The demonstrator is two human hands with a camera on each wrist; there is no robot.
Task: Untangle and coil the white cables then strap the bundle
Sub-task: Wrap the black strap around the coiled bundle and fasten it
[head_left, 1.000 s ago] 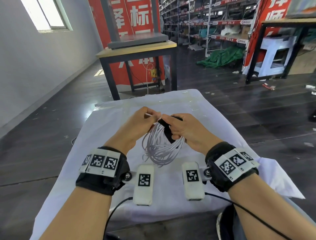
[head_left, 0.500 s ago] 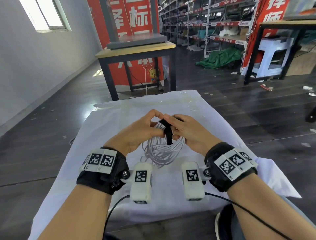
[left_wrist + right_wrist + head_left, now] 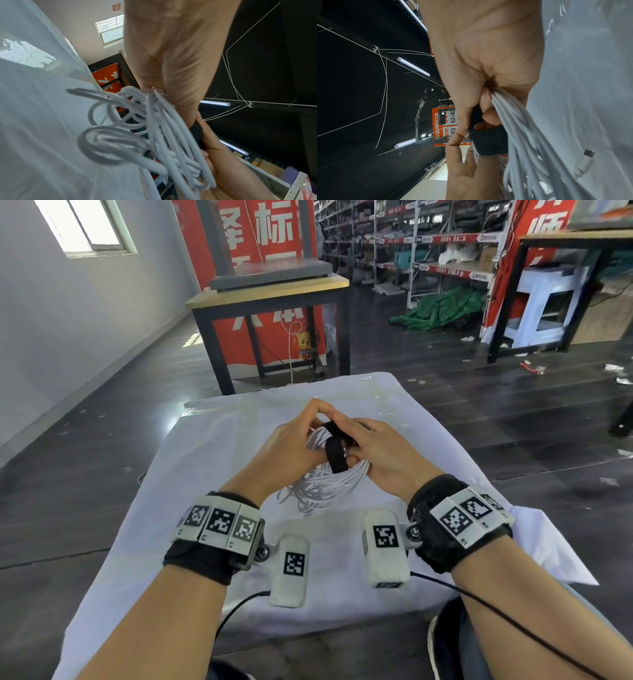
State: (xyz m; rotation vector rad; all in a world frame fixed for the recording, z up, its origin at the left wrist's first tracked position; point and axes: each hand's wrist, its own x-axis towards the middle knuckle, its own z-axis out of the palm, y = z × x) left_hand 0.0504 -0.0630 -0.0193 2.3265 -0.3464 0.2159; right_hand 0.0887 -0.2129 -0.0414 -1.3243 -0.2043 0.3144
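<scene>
A coil of white cables (image 3: 322, 484) hangs between both hands just above the white-covered table (image 3: 212, 460). A black strap (image 3: 334, 455) loops round the top of the coil. My left hand (image 3: 294, 440) grips the cables (image 3: 164, 135) from the left, its index finger and thumb arched over the top. From the right, my right hand (image 3: 376, 453) curls round the strands (image 3: 530, 148) and pinches the strap (image 3: 489, 140). A USB plug (image 3: 585, 161) dangles from the bundle. The strap's free end is hidden behind the fingers.
White cloth covers the table down to its near edge (image 3: 308, 625). Beyond it stands a wooden-topped table with black legs (image 3: 274, 292) in front of a red banner. A green tarp (image 3: 442, 309) lies on the dark floor by the shelving at back right.
The strap has been brought further round the coil's top. My left fingers have risen and arched over the bundle, and the two hands have closed together.
</scene>
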